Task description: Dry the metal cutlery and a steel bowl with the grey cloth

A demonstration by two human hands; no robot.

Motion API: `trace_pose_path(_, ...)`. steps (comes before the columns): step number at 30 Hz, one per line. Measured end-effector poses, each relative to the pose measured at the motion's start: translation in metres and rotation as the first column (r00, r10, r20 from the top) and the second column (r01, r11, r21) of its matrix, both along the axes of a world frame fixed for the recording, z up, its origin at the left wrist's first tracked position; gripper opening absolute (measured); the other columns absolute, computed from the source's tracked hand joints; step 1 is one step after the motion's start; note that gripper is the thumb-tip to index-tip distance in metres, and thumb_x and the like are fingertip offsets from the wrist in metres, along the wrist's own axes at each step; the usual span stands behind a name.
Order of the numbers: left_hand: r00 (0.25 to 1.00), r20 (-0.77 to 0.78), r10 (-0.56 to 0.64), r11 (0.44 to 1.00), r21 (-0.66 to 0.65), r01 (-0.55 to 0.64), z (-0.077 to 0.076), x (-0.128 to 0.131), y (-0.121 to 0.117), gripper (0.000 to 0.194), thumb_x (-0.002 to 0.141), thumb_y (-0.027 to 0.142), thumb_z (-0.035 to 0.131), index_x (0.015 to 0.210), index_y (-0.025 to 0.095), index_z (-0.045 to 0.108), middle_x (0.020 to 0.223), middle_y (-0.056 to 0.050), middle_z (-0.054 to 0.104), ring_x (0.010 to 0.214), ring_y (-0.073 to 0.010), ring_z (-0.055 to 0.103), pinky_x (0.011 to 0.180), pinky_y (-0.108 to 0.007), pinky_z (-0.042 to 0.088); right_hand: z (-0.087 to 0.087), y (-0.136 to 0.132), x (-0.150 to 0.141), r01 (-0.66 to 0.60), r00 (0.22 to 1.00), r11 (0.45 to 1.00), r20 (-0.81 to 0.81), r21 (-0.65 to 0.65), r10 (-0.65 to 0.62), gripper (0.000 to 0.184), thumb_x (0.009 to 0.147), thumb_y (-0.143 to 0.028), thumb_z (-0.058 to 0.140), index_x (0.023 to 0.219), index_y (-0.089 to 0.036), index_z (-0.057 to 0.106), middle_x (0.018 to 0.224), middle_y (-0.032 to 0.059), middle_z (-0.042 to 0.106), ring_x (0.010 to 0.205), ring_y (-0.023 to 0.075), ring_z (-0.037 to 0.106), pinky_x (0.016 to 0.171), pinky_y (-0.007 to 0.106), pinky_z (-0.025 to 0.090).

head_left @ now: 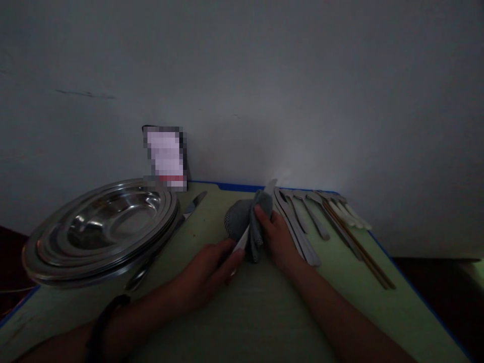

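Observation:
My left hand (pixel 212 267) is closed round the handle end of a table knife (pixel 241 241), low over the middle of the table. A folded grey cloth (pixel 238 217) wraps the knife partway up, and the blade's tip pokes out beyond it. My right hand (pixel 278 234) pinches the cloth around the blade, thumb on top. Just right of that hand lie several metal knives (pixel 302 244) side by side. Another table knife (pixel 194 204) rests on the table left of the cloth, alongside the plates. The cloth hides the middle of the held knife.
Stacked steel plates (pixel 49 252) fill the table's left side. A phone (pixel 166 154) with a blurred screen leans on the wall behind them. To the right lie spoons (pixel 317 222), brown chopsticks (pixel 366 254) and white-handled cutlery (pixel 351 214). The green table (pixel 242 327) has a blue edge against the wall.

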State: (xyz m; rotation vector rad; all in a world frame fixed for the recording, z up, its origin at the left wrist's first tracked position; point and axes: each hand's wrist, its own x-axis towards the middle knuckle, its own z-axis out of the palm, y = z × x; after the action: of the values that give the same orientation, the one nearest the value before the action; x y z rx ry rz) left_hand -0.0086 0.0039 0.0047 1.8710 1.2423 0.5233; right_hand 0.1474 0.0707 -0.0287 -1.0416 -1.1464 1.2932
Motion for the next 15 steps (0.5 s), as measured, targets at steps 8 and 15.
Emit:
trace_pose_path(8,0.978,0.189,-0.084,0.996,0.021,0.081,0.0067,-0.0071,-0.0016,0.028,0.091,0.039,0.035,0.082,0.018,0.053,0.075,0.001,0.054,0.069,-0.0126,0.053,0.063,-0.022,0.044,-0.0014,-0.0021,-0.0017,0.024,0.995,0.998,-0.093,-0.065,-0.03,0.034,0.074,-0.052,0.059,0.076,-0.019,0.06,0.068,-0.002,0.061,0.064,0.0122,0.056,0.062,0.024,0.043)
trace_pose_path(15,0.993,0.12,-0.005,0.999,-0.052,0.011,-0.003,-0.0012,0.0039,0.034,0.09,0.038,0.032,0.069,0.019,0.051,0.056,0.004,0.054,0.051,-0.0102,0.051,0.051,-0.02,0.04,-0.001,-0.0014,-0.0006,-0.022,1.0,1.0,0.001,-0.012,0.022,0.038,0.07,-0.051,0.063,0.089,-0.018,0.061,0.084,0.0039,0.068,0.077,0.0175,0.062,0.067,0.028,0.047)
